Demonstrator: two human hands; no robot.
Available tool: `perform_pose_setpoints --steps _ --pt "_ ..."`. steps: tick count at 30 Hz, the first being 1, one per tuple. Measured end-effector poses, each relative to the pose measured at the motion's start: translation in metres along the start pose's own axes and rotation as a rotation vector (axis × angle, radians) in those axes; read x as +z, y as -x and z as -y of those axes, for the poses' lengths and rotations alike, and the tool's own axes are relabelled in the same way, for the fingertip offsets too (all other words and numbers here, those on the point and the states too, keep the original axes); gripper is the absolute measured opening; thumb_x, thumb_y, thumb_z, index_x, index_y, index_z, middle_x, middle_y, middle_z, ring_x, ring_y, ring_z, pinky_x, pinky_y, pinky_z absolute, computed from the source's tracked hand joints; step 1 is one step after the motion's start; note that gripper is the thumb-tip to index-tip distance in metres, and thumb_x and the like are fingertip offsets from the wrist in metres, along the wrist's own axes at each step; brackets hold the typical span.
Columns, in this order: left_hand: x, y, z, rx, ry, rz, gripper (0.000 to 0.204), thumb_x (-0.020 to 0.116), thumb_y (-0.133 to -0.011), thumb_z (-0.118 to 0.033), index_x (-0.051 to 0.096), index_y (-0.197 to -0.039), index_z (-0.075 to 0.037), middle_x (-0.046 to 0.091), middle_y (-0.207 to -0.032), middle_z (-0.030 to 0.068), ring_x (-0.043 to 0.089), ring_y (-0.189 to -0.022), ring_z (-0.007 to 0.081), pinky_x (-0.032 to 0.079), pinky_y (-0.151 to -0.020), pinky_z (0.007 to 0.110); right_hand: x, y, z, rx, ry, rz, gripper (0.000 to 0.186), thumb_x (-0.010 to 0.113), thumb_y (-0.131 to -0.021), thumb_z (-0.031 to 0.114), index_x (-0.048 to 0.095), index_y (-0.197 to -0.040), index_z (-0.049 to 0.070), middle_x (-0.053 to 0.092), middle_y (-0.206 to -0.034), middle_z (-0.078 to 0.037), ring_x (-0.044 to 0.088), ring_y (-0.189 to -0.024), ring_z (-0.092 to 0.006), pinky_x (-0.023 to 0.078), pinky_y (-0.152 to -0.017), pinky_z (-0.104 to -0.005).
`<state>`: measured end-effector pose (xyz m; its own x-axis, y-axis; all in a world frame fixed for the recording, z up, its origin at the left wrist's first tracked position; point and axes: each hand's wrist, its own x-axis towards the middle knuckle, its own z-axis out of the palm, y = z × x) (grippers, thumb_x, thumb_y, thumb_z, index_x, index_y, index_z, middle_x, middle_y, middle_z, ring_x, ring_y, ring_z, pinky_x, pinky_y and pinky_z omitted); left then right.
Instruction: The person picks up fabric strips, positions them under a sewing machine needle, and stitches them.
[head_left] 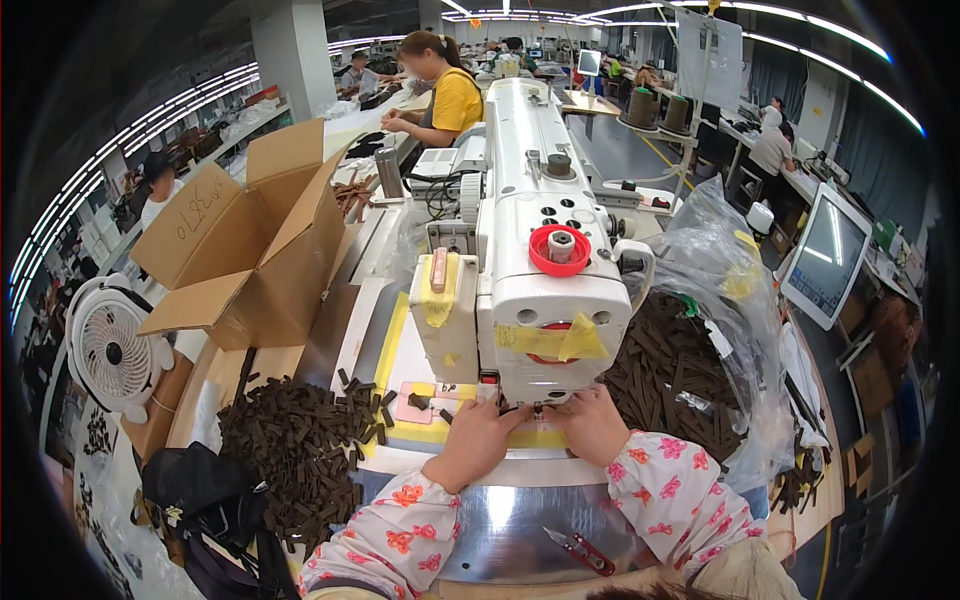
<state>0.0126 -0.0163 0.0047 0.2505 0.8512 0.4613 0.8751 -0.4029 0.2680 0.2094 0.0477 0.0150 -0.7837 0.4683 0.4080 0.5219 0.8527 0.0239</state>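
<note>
My left hand (478,438) and my right hand (588,425) are at the needle area of a white sewing machine (540,330), fingers bent around a small dark piece (538,410) under the head; what exactly each fingertip grips is partly hidden. Short brown strips (419,401) lie on the pink-and-yellow marked plate left of my left hand. A large heap of cut brown pieces (280,445) sits at the left, and longer brown strips (665,370) lie in clear plastic at the right. Thread snips (578,550) rest on the metal surface below my hands.
An open cardboard box (290,290) stands left, beside a white fan (112,350) and black bag (205,505). A screen (823,255) and thread cones (655,110) are at the right. A co-worker in yellow (455,105) works ahead; other people are farther back.
</note>
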Motion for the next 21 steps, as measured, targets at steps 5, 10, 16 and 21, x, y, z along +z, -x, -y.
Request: perform_pose_setpoints --steps 5,10,16,21 --pt "0.0028 -0.002 0.0049 0.038 0.01 -0.073 0.039 0.053 -0.07 -0.002 0.065 -0.105 -0.014 0.059 -0.092 0.0111 0.056 -0.074 0.0263 0.04 -0.066 0.036 -0.0043 -0.0031 0.0013 0.045 -0.002 0.082 0.021 0.057 -0.072 0.012 0.067 -0.091 0.012 0.063 -0.09 0.0 0.054 -0.091 -0.0191 0.037 -0.083 -0.0358" --pt "-0.0027 -0.0047 0.0023 -0.006 0.018 -0.023 0.034 0.054 -0.071 -0.002 0.066 -0.101 -0.013 0.058 -0.091 0.0112 0.056 -0.074 0.0269 0.04 -0.066 0.036 -0.0011 -0.0015 -0.0006 0.056 -0.059 0.063 0.024 0.058 -0.07 0.01 0.067 -0.092 0.012 0.063 -0.092 0.0 0.052 -0.095 -0.0195 0.036 -0.083 -0.0372" --pt "-0.0015 -0.0035 0.001 0.001 0.057 -0.05 0.026 0.056 -0.076 -0.006 0.067 -0.098 -0.014 0.058 -0.084 0.0124 0.056 -0.074 0.0286 0.04 -0.065 0.038 -0.0036 0.0005 0.0007 0.067 -0.061 0.017 0.022 0.056 -0.071 0.011 0.066 -0.091 0.013 0.062 -0.09 0.001 0.053 -0.094 -0.0186 0.035 -0.083 -0.037" --pt "-0.0001 -0.0033 0.0038 0.0 0.078 -0.037 0.021 0.056 -0.081 -0.01 0.067 -0.099 -0.013 0.06 -0.076 0.0104 0.055 -0.074 0.0292 0.04 -0.064 0.039 0.0008 -0.0019 0.0019 0.104 -0.089 0.107 0.02 0.056 -0.072 0.012 0.066 -0.09 0.014 0.062 -0.093 0.0 0.054 -0.095 -0.0175 0.035 -0.083 -0.0366"
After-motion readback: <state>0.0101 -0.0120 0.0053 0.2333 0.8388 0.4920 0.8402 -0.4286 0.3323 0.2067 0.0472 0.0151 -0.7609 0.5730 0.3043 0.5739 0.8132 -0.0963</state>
